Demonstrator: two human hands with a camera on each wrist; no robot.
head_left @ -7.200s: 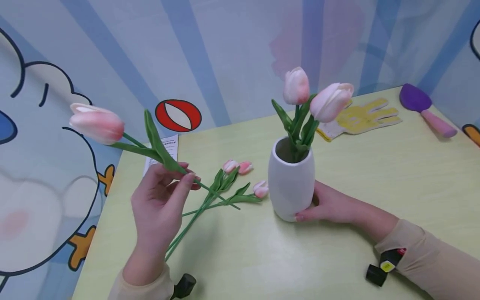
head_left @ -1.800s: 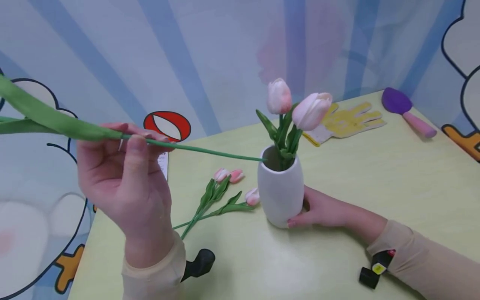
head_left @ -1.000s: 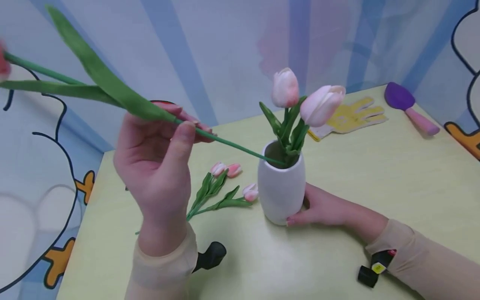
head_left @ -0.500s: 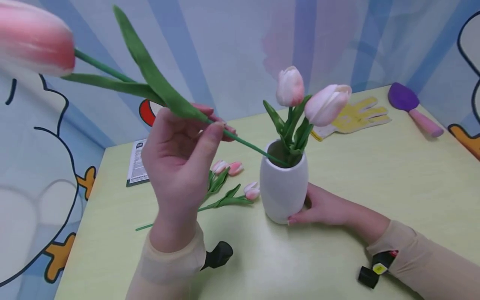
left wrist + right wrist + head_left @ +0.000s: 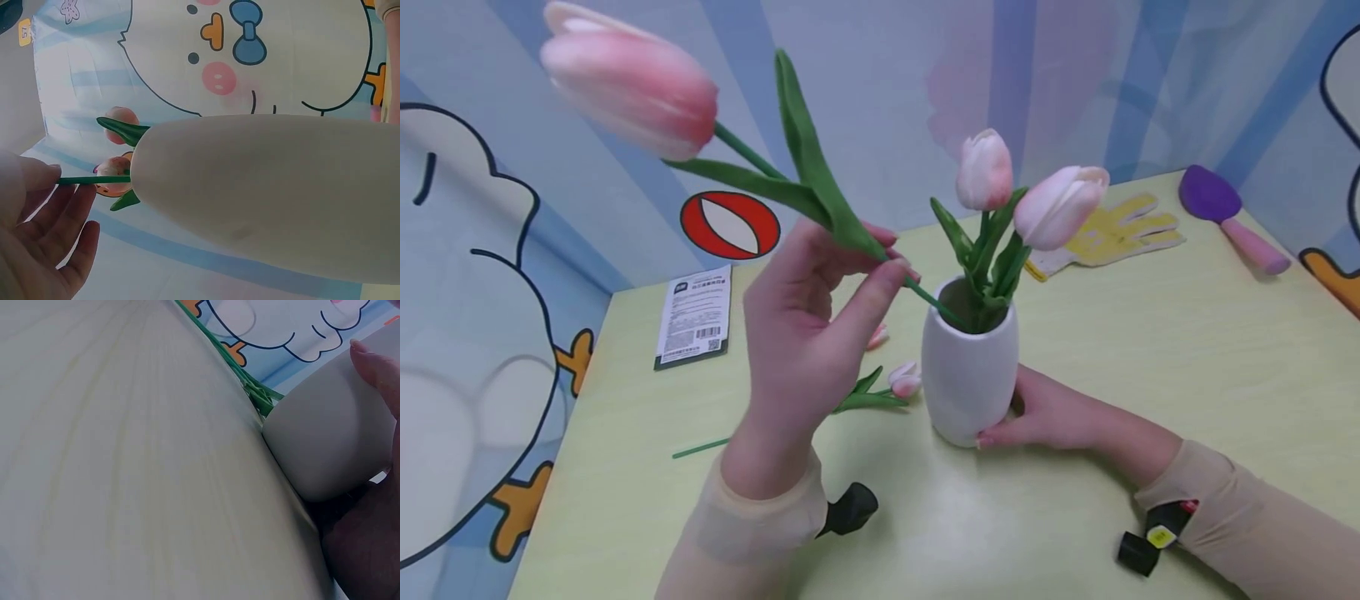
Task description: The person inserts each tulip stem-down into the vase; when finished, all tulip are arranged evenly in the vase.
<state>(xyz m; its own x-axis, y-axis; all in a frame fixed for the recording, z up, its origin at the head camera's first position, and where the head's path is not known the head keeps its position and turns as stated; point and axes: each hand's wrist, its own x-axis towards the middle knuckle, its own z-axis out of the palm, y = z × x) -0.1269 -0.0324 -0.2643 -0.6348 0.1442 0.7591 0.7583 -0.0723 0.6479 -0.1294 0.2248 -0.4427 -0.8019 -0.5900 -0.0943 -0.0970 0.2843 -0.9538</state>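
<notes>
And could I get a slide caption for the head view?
Left hand pinches a tulip, its stem reaching into the vase the right hand grips.

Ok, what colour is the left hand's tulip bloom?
Pale pink, deeper near the stem; the head view shows that bloom best.

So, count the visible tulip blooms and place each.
5: a bloom whose stem the left hand pinches; an upright bloom and a tilted bloom rising from the white vase; a bloom on the table beside it; a partly hidden bloom behind that hand. Others may be hidden there.
</notes>
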